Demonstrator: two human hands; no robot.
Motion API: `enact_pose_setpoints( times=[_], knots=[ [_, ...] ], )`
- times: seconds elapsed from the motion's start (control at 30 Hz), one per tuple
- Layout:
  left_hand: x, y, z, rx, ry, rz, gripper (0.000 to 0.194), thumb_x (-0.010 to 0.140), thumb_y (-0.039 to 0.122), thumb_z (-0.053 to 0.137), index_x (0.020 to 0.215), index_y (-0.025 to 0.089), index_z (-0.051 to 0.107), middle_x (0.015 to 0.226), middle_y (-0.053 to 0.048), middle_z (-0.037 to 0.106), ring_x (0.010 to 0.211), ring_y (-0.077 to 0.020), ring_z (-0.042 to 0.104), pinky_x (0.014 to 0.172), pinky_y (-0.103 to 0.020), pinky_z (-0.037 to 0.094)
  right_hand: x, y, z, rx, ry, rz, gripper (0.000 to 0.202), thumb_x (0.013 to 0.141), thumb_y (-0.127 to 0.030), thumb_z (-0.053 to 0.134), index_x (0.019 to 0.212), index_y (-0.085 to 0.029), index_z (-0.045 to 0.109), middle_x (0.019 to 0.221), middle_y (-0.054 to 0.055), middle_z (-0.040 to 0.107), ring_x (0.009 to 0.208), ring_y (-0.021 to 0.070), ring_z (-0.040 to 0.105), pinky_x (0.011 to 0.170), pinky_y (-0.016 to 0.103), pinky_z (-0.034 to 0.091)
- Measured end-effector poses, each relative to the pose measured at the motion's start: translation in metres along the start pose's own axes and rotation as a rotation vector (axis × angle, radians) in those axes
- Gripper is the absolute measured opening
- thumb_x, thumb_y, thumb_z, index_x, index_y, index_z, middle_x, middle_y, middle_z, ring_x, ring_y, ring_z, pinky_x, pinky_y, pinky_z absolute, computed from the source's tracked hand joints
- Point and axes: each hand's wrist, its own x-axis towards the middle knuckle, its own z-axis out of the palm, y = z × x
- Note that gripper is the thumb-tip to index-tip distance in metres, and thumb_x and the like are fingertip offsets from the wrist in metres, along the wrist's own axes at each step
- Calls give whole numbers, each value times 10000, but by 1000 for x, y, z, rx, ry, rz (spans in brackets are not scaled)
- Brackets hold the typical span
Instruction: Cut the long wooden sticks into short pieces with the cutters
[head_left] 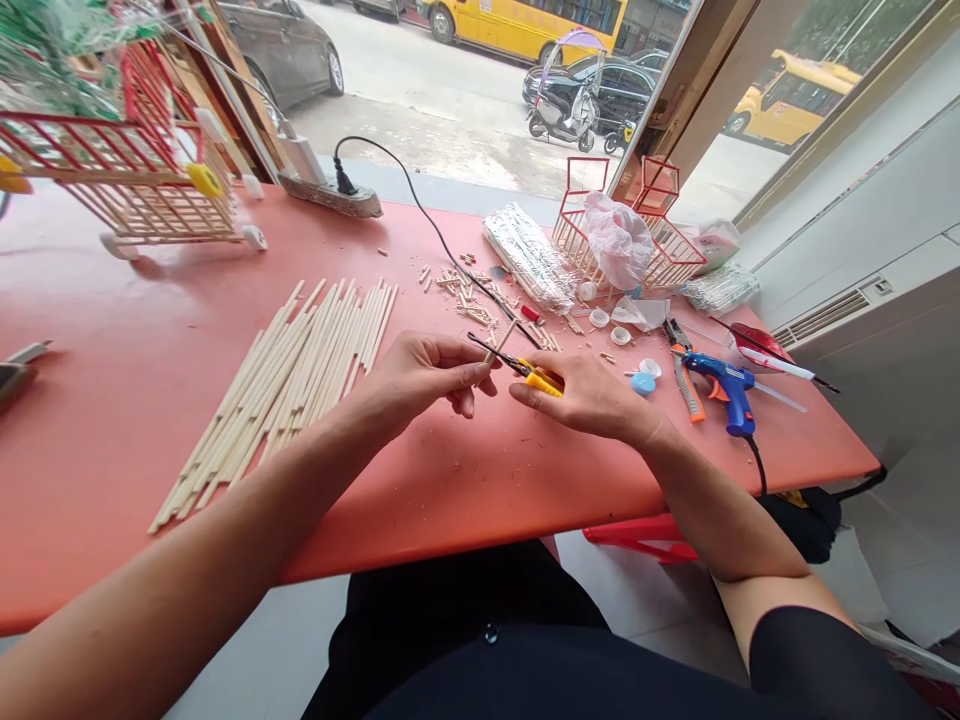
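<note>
Between its fingertips my left hand (442, 372) pinches a short thin wooden stick (508, 335), held at a slant above the table. My right hand (581, 395) is wrapped round the yellow handles of a pair of pliers (541, 380). The dark jaws of the pliers reach left across the stick, close to my left fingertips; whether they bite into it I cannot tell. Beside my left forearm lies a spread of long wooden sticks (289, 380). Short cut-off stick pieces (469, 295) are scattered just beyond my hands.
A blue glue gun (724, 388) and orange-handled pliers (684, 375) lie at right. Bottle caps (643, 382) are nearby. A small stick-built cart (161, 190) stands at left, another basket (667, 255) at back right. A black cable (427, 205) runs from a power strip (330, 192).
</note>
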Motion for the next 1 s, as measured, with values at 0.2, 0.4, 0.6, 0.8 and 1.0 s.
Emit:
enact_pose_setpoints(
  times=[0.2, 0.4, 0.6, 0.8, 1.0],
  knots=[
    [-2, 3, 2, 43, -14, 61, 238, 769, 353, 910, 814, 138, 818, 740, -70, 787, 459, -97, 596, 485, -232, 470, -2, -3, 0, -63, 58, -30, 422, 972, -606, 605, 840, -207, 560, 765, -3, 592, 706, 145, 479, 671, 310, 275],
    [-1, 2, 1, 14, -35, 74, 257, 759, 363, 925, 825, 134, 828, 733, -66, 775, 451, -94, 585, 468, -229, 441, -1, -2, -2, -76, 16, -49, 412, 989, -606, 572, 889, -207, 548, 902, 28, 654, 788, 168, 517, 712, 313, 303],
    [-1, -1, 2, -48, -37, 82, 316, 762, 412, 934, 878, 131, 848, 718, -73, 768, 447, -98, 572, 463, -239, 430, 0, 3, -11, 18, -120, -29, 497, 1001, -680, 530, 1089, -205, 650, 1002, 41, 671, 879, 201, 575, 754, 311, 364],
    [-4, 4, 4, 6, -12, 96, 299, 761, 403, 924, 862, 131, 848, 715, -73, 763, 448, -104, 568, 464, -250, 441, -1, -1, -10, 19, -91, -30, 449, 1000, -635, 553, 1067, -200, 642, 964, 37, 669, 848, 192, 569, 741, 306, 356],
    [-7, 8, 6, 53, 20, 112, 228, 770, 344, 892, 838, 135, 831, 683, -53, 743, 444, -105, 561, 475, -258, 453, -1, -2, -3, -5, -21, -56, 408, 979, -601, 584, 871, -212, 530, 809, -2, 579, 755, 159, 492, 699, 307, 290]
  ],
)
